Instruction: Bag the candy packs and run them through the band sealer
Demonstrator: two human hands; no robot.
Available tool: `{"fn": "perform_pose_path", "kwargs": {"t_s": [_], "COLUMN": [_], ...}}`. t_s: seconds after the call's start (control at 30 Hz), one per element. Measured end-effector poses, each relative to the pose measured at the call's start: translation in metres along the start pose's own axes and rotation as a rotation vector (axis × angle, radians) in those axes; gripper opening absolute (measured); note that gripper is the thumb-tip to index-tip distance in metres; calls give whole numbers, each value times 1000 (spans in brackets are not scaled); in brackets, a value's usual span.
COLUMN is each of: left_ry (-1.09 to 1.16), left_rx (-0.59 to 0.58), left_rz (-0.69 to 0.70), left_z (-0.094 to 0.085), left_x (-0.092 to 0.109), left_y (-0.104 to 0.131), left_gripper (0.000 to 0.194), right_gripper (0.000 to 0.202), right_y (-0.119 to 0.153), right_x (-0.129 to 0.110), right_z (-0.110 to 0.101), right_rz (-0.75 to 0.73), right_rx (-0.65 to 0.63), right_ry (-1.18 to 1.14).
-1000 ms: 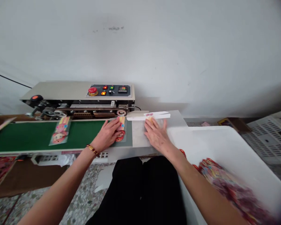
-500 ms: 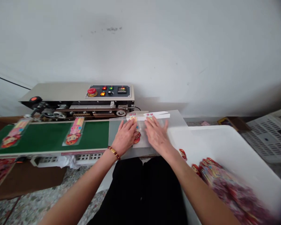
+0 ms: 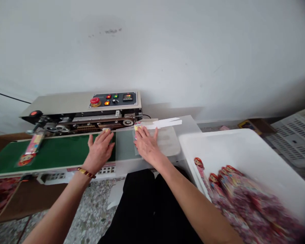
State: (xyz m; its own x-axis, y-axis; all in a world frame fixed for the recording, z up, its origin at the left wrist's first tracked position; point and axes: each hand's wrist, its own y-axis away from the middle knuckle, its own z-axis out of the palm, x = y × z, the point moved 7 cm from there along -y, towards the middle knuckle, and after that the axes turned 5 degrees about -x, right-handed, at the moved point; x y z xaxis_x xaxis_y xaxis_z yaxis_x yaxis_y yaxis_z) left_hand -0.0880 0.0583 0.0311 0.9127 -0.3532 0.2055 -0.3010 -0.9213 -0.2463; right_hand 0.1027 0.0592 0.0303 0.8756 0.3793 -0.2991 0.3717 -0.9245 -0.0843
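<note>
Green belt (image 3: 53,154) ran left of both hands, one sealed packet (image 3: 27,152) riding far out at its left end, well apart from them. Left hand (image 3: 99,150) lay flat, fingers spread, pressing a packet (image 3: 106,130) whose top edge sat at the sealer (image 3: 83,108) slot, probably to keep that edge aligned for feeding. Right hand (image 3: 146,145) was likewise open and flat just beside it, pinning the next packet (image 3: 136,128) on the clear feed plate (image 3: 167,144). White bin (image 3: 218,145) of unsealed packets (image 3: 244,200) sat right of the right hand, rim near the plate edge; belt between the left hand and the far packet was bare.
</note>
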Motion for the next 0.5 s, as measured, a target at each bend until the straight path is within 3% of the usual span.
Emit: {"fn": "perform_pose_path", "kwargs": {"t_s": [0.07,0.17,0.23,0.3,0.37,0.5], "left_ry": [49,106,111,116,138,149], "left_rx": [-15,-103,-133,-148,-171,-205], "left_rz": [74,174,183,196,223,259], "left_z": [6,24,35,41,41,21], "left_x": [34,93,111,108,87,39], "left_y": [-7,-21,-28,-32,-29,-13], "left_gripper": [36,41,44,45,46,45], "right_gripper": [43,47,46,44,42,41], "right_y": [-1,13,39,78,128,241], "right_x": [1,24,48,77,110,173], "right_z": [-2,-14,-30,-47,-60,-66], "right_rz": [15,69,108,137,202,436], "right_rx": [-11,-22,28,119,229,288], "right_ry": [-30,-59,-51,-27,14,85]}}
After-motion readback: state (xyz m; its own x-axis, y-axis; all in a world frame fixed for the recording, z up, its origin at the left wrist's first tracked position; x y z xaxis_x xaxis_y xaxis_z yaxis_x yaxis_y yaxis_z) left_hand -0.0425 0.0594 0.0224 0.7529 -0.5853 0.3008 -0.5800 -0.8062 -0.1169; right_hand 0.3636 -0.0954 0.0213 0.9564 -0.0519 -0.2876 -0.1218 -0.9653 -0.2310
